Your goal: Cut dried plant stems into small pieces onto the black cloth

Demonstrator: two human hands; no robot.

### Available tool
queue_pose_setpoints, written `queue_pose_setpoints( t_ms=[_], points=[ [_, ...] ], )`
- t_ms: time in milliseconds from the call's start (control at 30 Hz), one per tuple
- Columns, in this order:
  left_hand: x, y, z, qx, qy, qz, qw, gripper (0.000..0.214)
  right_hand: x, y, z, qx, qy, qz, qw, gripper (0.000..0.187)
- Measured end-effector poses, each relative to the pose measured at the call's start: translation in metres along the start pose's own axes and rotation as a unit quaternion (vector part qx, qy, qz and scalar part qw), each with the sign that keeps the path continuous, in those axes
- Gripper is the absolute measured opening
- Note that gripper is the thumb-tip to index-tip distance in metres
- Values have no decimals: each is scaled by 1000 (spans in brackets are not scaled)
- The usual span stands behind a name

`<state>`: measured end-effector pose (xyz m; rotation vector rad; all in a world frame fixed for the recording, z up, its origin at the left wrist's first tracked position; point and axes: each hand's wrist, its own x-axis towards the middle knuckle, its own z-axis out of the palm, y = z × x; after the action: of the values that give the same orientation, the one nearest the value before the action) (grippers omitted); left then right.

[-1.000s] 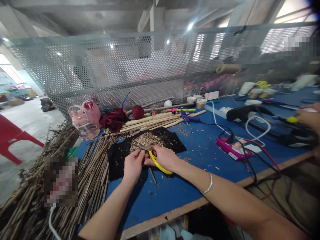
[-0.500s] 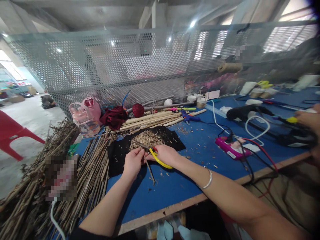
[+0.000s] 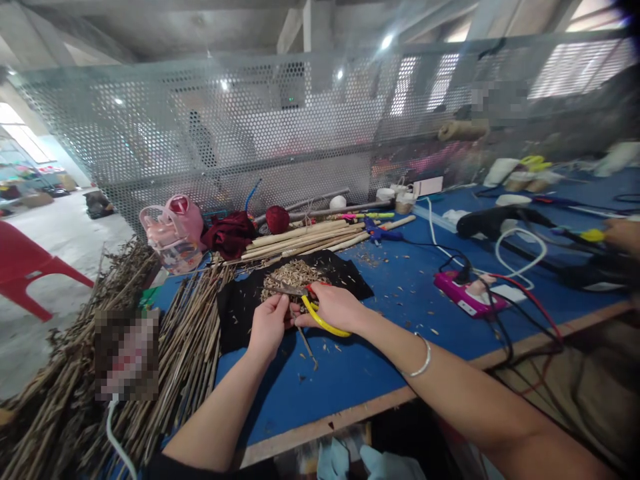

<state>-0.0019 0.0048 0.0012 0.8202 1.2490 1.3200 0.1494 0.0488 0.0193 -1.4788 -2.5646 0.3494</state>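
Observation:
My right hand (image 3: 333, 305) is closed around the yellow and red handles of a pair of scissors (image 3: 327, 325), whose blades point left over a heap of short dry cuttings (image 3: 293, 273). Between the fingers of my left hand (image 3: 269, 323), closed in a pinch, is a thin dry twig (image 3: 307, 347); its lower end sticks out toward the table edge. The blades lie just above my left fingertips. Beneath the heap spreads a black cloth (image 3: 235, 320). Whether the blades touch the twig is hidden by my fingers.
Long dry stalks (image 3: 185, 333) are piled at the left. Pale sticks (image 3: 305, 237), a blue glue gun (image 3: 380, 231) and a dark red yarn ball (image 3: 277, 219) lie behind the cloth. A magenta power strip (image 3: 465, 297) with cables sits right. Another person's hand (image 3: 623, 233) shows far right.
The scissor blades look more level and sit a little to the right. The twig has shifted slightly right with my hands. The whole view has moved slightly.

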Motion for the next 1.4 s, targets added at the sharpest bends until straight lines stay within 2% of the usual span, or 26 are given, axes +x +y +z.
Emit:
queue_pose_setpoints(
  t_ms=[333,700,800,967,1400],
  points=[
    [-4,3,5,9,-29,20,999,29,1,-5,4,15,17,12,1000,63],
    [-4,-2,3,45,-21,48,998,28,1,-9,5,3,49,-23,999,69],
    [-3,-4,2,68,-21,59,996,29,0,-10,5,3,33,-3,999,69],
    [-1,-6,1,56,-27,34,998,30,-1,-12,4,1,-2,21,1000,66],
    [0,-4,-1,100,-17,32,994,30,5,-4,12,-1,-24,52,998,68]
  ],
)
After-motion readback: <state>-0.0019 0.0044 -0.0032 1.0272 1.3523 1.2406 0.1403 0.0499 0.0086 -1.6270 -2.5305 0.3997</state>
